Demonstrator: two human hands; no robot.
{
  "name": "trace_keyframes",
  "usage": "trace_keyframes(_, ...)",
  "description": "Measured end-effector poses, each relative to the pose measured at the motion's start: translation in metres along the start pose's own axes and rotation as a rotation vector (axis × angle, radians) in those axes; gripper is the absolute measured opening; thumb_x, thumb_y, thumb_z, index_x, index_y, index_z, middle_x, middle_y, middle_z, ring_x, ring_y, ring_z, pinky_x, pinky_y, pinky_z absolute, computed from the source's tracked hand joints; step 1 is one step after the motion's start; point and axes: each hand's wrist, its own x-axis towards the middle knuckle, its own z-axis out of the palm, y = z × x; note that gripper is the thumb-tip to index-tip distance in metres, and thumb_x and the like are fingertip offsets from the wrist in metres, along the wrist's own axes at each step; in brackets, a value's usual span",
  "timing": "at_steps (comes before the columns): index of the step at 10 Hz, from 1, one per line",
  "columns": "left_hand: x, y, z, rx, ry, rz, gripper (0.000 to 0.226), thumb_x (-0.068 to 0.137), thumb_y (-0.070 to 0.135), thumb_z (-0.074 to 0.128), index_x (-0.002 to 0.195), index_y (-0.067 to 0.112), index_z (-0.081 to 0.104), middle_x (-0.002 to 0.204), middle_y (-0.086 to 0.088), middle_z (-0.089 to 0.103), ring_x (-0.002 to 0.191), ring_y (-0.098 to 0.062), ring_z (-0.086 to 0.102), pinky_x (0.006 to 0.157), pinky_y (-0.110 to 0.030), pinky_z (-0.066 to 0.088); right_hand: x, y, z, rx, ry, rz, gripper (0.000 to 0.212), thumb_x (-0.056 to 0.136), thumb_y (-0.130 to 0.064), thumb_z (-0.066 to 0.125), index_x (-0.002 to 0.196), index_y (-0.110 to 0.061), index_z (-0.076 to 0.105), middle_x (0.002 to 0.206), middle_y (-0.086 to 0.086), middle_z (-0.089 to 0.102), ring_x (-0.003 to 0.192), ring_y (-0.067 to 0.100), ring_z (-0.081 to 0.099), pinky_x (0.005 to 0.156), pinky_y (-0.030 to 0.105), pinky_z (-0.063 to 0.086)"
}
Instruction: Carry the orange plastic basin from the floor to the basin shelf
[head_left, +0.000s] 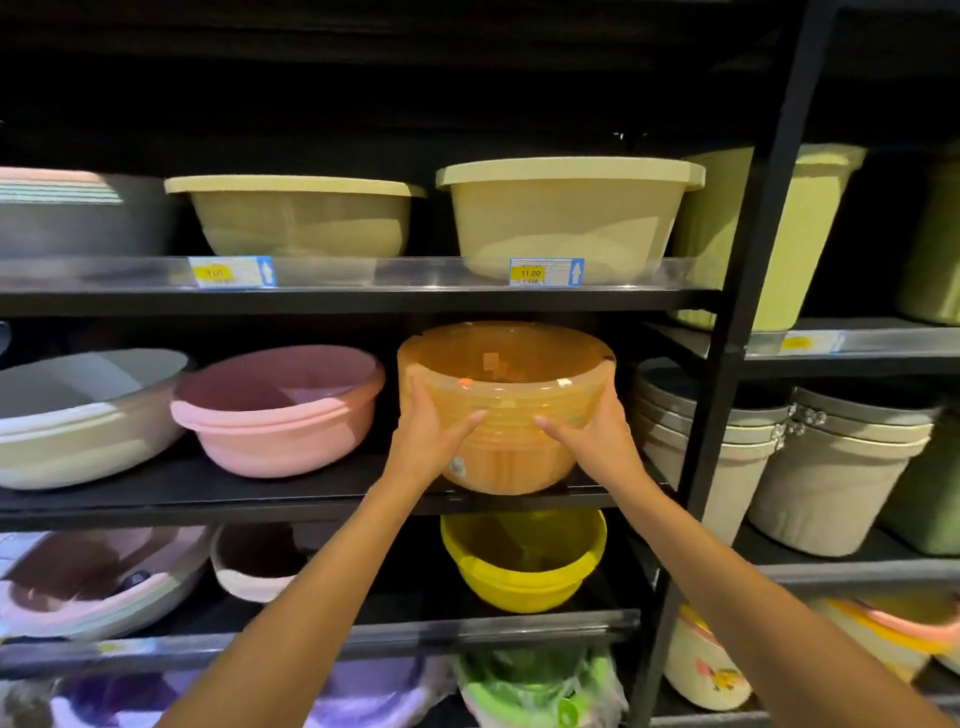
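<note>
The orange plastic basin (506, 374), translucent and made up of several nested basins, is tipped toward me with its base at the front edge of the black middle shelf (311, 496). My left hand (428, 436) grips its left side below the rim. On the right side, my right hand (597, 436) grips it the same way. Both arms reach up from the bottom of the view.
A pink basin (275, 410) stands just left of the orange one, a grey-white basin (83, 415) further left. Grey lidded bins (727, 436) stand to the right past a black upright post (727, 364). Beige basins (566, 218) sit on the shelf above, a yellow basin (522, 558) below.
</note>
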Motion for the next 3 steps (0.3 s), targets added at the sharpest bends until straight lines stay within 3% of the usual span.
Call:
trace_keyframes(1,0.014,0.005,-0.002,0.085,-0.011,-0.046,0.130,0.063,0.096,0.063,0.164,0.029,0.016,0.161,-0.008,0.043,0.140,-0.033,0.054,0.108,-0.055,0.052,0.009,-0.003,0.010,-0.070,0.008,0.084,0.142,0.050,-0.088,0.080,0.163,-0.035,0.013,0.165,-0.001,0.039,0.146,0.027,0.047,0.111,0.055,0.050)
trace_keyframes(3,0.007,0.030,-0.003,0.468,-0.059,-0.145,0.108,0.093,0.077,0.052,0.167,0.010,0.012,0.163,-0.018,0.038,0.146,-0.041,0.044,0.113,-0.057,0.044,-0.001,-0.034,0.014,-0.462,-0.055,0.201,0.122,0.077,-0.082,0.065,0.166,-0.015,0.013,0.168,0.013,0.035,0.152,0.040,0.038,0.114,0.058,0.044)
